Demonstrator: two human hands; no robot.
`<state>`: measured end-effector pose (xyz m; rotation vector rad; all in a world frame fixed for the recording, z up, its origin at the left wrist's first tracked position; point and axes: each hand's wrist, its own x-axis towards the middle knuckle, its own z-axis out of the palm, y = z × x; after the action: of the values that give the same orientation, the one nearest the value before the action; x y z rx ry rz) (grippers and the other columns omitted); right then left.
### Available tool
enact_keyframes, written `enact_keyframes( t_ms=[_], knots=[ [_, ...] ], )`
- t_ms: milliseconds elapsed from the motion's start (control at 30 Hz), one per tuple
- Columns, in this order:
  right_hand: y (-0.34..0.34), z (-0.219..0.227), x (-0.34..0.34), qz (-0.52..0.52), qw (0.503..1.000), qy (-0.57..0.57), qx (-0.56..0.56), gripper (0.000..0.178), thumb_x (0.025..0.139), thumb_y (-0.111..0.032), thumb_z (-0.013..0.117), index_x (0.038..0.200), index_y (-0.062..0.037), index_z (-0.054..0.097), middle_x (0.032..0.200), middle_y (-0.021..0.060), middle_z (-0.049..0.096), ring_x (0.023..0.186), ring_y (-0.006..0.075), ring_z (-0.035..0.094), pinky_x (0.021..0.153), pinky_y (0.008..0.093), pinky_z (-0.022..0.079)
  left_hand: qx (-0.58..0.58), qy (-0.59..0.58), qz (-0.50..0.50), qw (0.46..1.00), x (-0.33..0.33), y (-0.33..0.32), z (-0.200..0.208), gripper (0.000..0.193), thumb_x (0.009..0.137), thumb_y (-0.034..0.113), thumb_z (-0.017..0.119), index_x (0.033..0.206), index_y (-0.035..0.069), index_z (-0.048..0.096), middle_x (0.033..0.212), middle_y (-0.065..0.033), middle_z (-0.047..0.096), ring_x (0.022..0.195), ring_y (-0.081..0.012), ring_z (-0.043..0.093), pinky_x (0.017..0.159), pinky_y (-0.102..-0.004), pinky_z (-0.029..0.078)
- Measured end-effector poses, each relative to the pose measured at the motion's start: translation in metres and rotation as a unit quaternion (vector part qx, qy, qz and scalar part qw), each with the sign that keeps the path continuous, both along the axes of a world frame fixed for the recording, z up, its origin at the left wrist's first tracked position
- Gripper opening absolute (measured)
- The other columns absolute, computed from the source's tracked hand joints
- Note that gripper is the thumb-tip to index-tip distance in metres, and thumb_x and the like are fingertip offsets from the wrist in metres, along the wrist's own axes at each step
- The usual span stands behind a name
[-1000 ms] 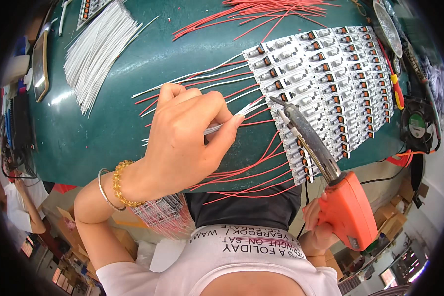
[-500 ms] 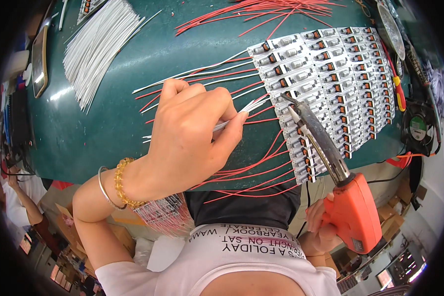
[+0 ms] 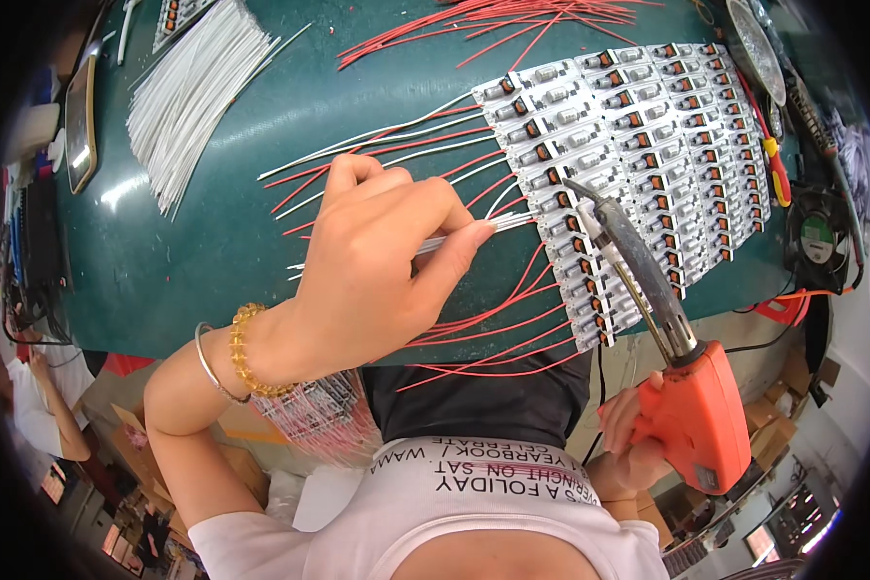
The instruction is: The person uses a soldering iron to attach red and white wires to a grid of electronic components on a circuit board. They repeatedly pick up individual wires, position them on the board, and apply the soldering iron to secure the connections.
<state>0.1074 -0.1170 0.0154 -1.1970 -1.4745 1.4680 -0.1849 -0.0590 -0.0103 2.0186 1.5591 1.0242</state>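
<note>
My left hand (image 3: 382,256) pinches a small bundle of white wires (image 3: 507,223) between thumb and fingers. Their tips reach the left edge of a panel of small circuit boards (image 3: 589,135). My right hand (image 3: 633,435) grips the orange-red handle of a soldering gun (image 3: 700,411) from below. The gun's dark, thin tip lies over the boards, slightly right of the wire tips; whether it touches them is hard to tell. Red wires (image 3: 498,338) and white ones stick out leftward from the panel's edge, some passing behind my left hand.
A thick pile of white wires (image 3: 188,106) lies at the far left, beside a phone (image 3: 82,126). Loose red wires (image 3: 473,24) lie at the back. On the right are a red-and-yellow screwdriver (image 3: 777,174) and a small fan (image 3: 821,237). Another wired panel (image 3: 324,416) hangs below the table edge.
The white wires' tips have moved slightly right and down, nearer the panel's edge. The panel appears slightly higher and further left in view, and the soldering gun's tip has shifted slightly up and right.
</note>
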Motion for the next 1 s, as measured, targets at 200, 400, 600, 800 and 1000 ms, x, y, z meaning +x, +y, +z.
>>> enact_keyframes(
  t_ms=[200, 400, 600, 800, 1000],
  knots=[
    [-0.008, -0.005, 0.023, 0.04, 0.975, -0.218, 0.031, 0.042, 0.086, -0.047, 0.057, 0.074, -0.0073, 0.049, 0.057, 0.0025, 0.05, 0.047, 0.0204, 0.049, 0.045, 0.031, 0.036, -0.007, 0.013, 0.001, 1.0, 0.002, 0.0, -0.002, 0.015, 0.079, 0.002, 0.073, 0.074, 0.006, 0.06, 0.065, -0.0012, 0.057, 0.056, -0.0176, 0.046, 0.072, -0.0348, 0.035],
    [-0.016, -0.014, 0.029, 0.004, 0.989, -0.144, 0.011, 0.036, 0.079, -0.035, 0.062, 0.054, -0.0122, 0.05, 0.052, 0.0034, 0.047, 0.044, 0.0239, 0.048, 0.043, 0.0332, 0.033, -0.009, 0.013, -0.005, 1.0, 0.001, 0.001, -0.002, 0.015, 0.078, 0.001, 0.073, 0.073, 0.006, 0.06, 0.064, -0.0011, 0.056, 0.055, -0.0175, 0.046, 0.071, -0.0346, 0.035],
    [-0.027, -0.041, 0.058, 0.033, 0.987, -0.004, 0.159, 0.026, 0.051, -0.006, 0.069, 0.051, -0.013, 0.044, 0.05, -0.0014, 0.047, 0.04, 0.0173, 0.045, 0.039, 0.0312, 0.03, -0.007, 0.005, -0.006, 1.0, -0.002, 0.001, -0.002, 0.016, 0.079, 0.002, 0.073, 0.073, 0.007, 0.059, 0.063, -0.0007, 0.056, 0.053, -0.0168, 0.045, 0.071, -0.0336, 0.034],
    [-0.031, -0.039, 0.044, -0.033, 0.982, -0.029, 0.182, 0.021, 0.051, -0.004, 0.069, 0.06, -0.0098, 0.052, 0.055, -0.0011, 0.053, 0.045, 0.0152, 0.051, 0.044, 0.0275, 0.042, -0.007, 0.002, -0.01, 1.0, -0.001, 0.003, -0.001, 0.016, 0.079, 0.002, 0.073, 0.073, 0.006, 0.059, 0.062, -0.001, 0.055, 0.053, -0.0164, 0.044, 0.071, -0.0325, 0.035],
    [-0.029, -0.001, 0.016, -0.114, 0.971, -0.194, -0.079, 0.021, 0.059, -0.007, 0.079, 0.075, -0.0046, 0.065, 0.06, 0.0024, 0.06, 0.05, 0.0129, 0.057, 0.049, 0.0262, 0.048, -0.008, 0.002, -0.01, 1.0, -0.002, 0.003, -0.003, 0.017, 0.079, 0.003, 0.073, 0.072, 0.006, 0.059, 0.062, -0.0012, 0.055, 0.053, -0.0162, 0.044, 0.071, -0.0326, 0.035]
  ],
)
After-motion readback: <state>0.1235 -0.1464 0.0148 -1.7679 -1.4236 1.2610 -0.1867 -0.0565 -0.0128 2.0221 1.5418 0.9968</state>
